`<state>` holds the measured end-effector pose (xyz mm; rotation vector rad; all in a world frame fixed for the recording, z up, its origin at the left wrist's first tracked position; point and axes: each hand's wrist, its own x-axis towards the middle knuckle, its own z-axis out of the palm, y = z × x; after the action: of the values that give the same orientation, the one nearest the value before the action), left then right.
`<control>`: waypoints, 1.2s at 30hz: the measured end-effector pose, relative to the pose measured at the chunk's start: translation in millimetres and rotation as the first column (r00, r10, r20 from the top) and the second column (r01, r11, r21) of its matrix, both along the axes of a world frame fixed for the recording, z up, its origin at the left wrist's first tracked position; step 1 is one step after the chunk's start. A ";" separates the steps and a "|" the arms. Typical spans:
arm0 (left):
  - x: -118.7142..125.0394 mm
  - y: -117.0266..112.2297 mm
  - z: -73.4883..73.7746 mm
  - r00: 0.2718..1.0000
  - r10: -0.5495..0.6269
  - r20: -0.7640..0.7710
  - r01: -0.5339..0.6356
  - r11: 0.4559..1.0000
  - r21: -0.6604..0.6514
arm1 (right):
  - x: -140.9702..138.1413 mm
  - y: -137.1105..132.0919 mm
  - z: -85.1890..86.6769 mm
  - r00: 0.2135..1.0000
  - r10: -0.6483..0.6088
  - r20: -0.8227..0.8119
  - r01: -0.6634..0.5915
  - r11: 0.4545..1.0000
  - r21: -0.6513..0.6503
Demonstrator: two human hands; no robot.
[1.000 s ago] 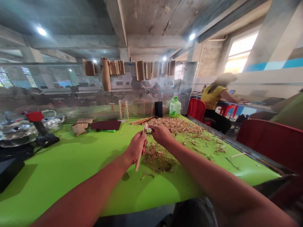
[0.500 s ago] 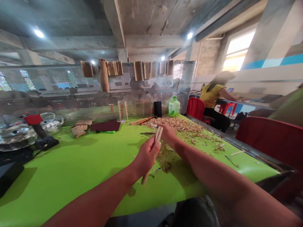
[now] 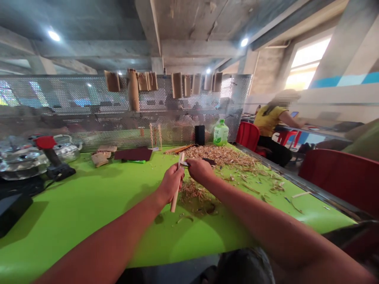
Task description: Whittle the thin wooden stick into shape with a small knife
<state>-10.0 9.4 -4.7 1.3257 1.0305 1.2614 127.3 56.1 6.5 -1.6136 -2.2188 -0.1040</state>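
Big green table (image 3: 89,221) in front of me, perforated metal screen (image 3: 89,94) along its far side, and wood shavings (image 3: 220,154) heaped across the top. My left hand (image 3: 171,184) has its fingers closed around a thin wooden stick (image 3: 176,193), held above the shavings, while my right hand (image 3: 200,170) is pinched shut on a small blade (image 3: 185,163) — right up against the stick's top end.

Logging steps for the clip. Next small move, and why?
Probably one more short shaving stroke: the right hand holds the knife with its blade at the top of the stick, the left hand grips the stick steady, and shavings lie beneath.
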 end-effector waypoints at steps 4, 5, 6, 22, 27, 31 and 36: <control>0.9 -2.8 1.5 0.998 0.034 -0.049 -0.033 0.999 0.031 | -2.9 -4.3 3.3 0.996 -0.017 0.092 0.015 1.000 0.021; 1.3 -3.5 2.1 0.996 0.048 -0.073 -0.045 0.998 0.038 | -2.7 -3.9 4.4 0.994 -0.022 0.102 0.020 1.000 0.023; 2.0 -4.2 2.6 0.993 0.060 -0.097 -0.056 0.997 0.048 | -2.2 -3.1 5.3 0.993 -0.029 0.111 0.027 0.999 0.023; 32.6 -60.6 5.5 0.934 -0.315 -0.170 0.338 0.932 0.129 | 60.0 53.1 7.2 0.927 -0.364 -0.093 0.358 0.930 -0.078; 15.6 -38.2 7.4 0.984 -0.175 0.021 0.176 0.984 -0.038 | 72.9 67.0 3.2 0.881 -0.389 -0.267 0.390 0.919 -0.052; -0.7 -8.1 4.8 0.981 -0.140 0.135 0.152 0.984 -0.088 | 47.9 59.9 -4.3 0.906 -0.200 -0.374 0.222 0.975 0.017; -1.0 -4.3 0.4 0.984 -0.137 0.118 0.144 0.988 -0.058 | 38.9 50.8 -6.9 0.887 -0.006 -0.462 0.061 0.993 0.104</control>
<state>-11.0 5.2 -4.3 1.2396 0.8765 1.1726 166.1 106.9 -0.4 -1.4337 -1.7851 0.1295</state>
